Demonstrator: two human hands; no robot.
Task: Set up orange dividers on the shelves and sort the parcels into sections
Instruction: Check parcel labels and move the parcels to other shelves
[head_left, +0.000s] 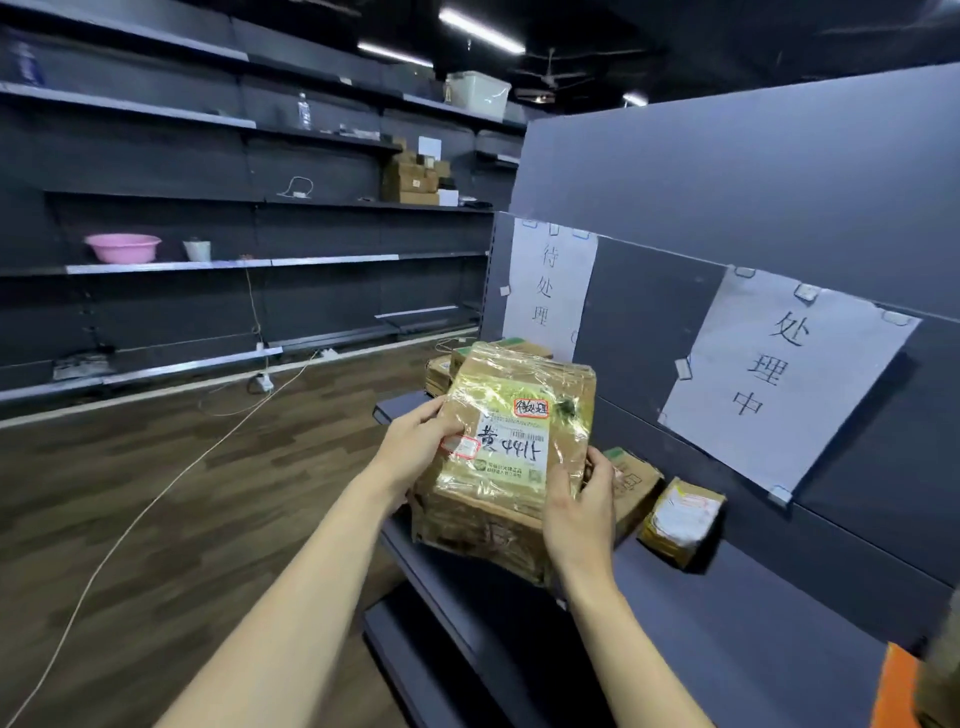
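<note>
A taped cardboard parcel (511, 457) with a white handwritten label is held up above the dark shelf (727, 613). My left hand (421, 447) grips its left edge, thumb on the front. My right hand (579, 506) grips its lower right corner. Two smaller parcels (636, 486) (680, 517) lie on the shelf to the right, under a paper sign (779, 379). More parcels (441, 371) are stacked at the shelf's far end below another paper sign (548, 283). An orange divider (896, 691) shows at the bottom right edge.
Long dark wall shelves (208, 265) run along the left with a pink basin (123, 247), a bottle (304, 111) and stacked boxes (415, 179). A white cable (156, 499) trails across the wooden floor. A lower shelf (415, 670) juts out below.
</note>
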